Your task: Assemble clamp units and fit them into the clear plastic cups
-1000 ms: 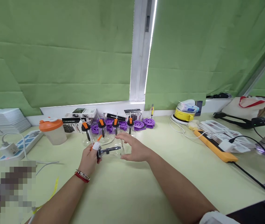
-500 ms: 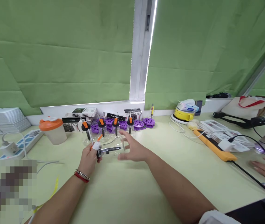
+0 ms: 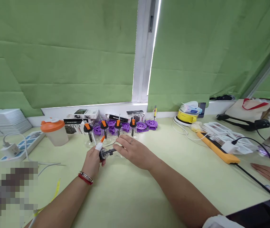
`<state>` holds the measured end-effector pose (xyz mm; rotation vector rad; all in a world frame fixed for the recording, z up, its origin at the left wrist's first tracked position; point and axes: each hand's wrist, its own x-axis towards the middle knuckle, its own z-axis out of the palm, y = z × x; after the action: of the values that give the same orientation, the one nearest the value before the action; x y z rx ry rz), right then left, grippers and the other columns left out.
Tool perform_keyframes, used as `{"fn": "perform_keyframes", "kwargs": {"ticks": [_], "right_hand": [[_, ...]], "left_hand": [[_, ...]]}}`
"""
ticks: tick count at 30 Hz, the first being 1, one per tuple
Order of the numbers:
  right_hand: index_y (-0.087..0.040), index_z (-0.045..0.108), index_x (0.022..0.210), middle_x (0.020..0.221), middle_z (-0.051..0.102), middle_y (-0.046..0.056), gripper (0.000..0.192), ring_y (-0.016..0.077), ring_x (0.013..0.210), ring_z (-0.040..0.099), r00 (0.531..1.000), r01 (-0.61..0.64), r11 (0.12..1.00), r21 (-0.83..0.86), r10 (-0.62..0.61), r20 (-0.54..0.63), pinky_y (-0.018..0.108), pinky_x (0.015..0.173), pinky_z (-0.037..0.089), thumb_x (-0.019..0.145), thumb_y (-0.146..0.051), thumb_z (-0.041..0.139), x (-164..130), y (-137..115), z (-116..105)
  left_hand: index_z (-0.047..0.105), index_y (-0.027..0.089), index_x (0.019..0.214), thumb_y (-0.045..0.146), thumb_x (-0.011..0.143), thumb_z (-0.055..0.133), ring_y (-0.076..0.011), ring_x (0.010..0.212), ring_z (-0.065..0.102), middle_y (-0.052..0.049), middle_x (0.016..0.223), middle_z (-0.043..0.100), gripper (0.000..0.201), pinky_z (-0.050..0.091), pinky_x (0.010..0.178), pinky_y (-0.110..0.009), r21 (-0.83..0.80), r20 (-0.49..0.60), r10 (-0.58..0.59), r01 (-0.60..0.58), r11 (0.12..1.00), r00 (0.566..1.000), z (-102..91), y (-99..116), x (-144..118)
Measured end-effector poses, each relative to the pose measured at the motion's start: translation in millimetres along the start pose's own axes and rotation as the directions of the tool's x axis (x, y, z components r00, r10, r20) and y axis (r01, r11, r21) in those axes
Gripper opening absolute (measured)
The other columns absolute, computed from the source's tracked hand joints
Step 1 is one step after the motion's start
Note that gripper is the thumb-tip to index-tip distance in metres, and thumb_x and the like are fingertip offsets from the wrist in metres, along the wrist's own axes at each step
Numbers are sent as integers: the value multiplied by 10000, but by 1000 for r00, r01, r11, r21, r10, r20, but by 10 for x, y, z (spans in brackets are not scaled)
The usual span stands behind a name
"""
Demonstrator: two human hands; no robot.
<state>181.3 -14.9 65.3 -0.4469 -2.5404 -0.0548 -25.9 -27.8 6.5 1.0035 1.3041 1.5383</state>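
My left hand [image 3: 92, 161], with a red and silver bracelet at the wrist and white tape on one fingertip, grips the black lid with an orange lever [image 3: 103, 152] of a clear cup [image 3: 113, 151] lying on its side just above the table. My right hand [image 3: 133, 152], a ring on one finger, lies palm down over the cup's clear body and covers most of it. Just behind the hands stands a row of similar clear cups with black and orange lids [image 3: 118, 127].
Purple wheels [image 3: 146, 125] and small boxes [image 3: 86, 113] line the wall. An orange-lidded tub [image 3: 54, 132] and a power strip [image 3: 22, 146] are at the left. Right: a yellow device [image 3: 187, 117], an orange strip [image 3: 216, 148], cables and another person's hand [image 3: 269, 172].
My right hand let go of the cup, spread open, then came down flat over it. The left hand kept its hold and the cup shifted slightly left. Another person's hand came in at the right.
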Motion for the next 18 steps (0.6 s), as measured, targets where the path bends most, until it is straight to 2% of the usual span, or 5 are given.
{"fn": "perform_keyframes", "kwargs": {"ticks": [4,8,12,14,18], "right_hand": [[-277,515,1163,1369,467,35,319,181,1364,275,996,6,1000,-12,-7,-86,506,1128,257,925,-116,375,-58,170,19],[-240,501,1139,1354,467,84,266,214,1345,315,917,-231,968,-95,184,-353,531,1105,271,889,-171,438,-305,647,131],[-150,373,1262,1334,443,180,650,296,1298,337,595,-652,758,2,514,-618,523,1064,281,721,-377,652,-686,1102,231],[-133,330,1306,1264,507,168,790,306,1233,394,427,-810,578,100,698,-575,490,1029,313,660,-425,680,-865,1256,266],[-161,397,1260,1243,536,126,737,257,1137,496,190,-925,280,256,926,-327,343,932,398,641,-465,657,-1109,1446,319]], "left_hand": [[484,176,658,441,746,519,-106,311,442,10,473,541,282,329,299,-223,-83,-73,-60,54,995,996,-33,48,10],[486,180,683,452,761,497,-108,334,460,-5,503,573,283,337,319,-219,-57,-117,13,-20,998,993,-80,78,11],[489,189,671,485,769,504,-108,351,452,25,478,514,312,330,319,-213,57,-114,82,-76,995,990,-120,-8,40],[490,192,675,502,761,516,-103,350,439,32,489,501,323,332,317,-212,117,-100,77,-65,991,992,-139,-64,71],[482,203,689,519,753,530,-108,361,447,42,508,491,326,345,323,-215,217,-85,67,-47,975,994,-167,-132,121]]}}
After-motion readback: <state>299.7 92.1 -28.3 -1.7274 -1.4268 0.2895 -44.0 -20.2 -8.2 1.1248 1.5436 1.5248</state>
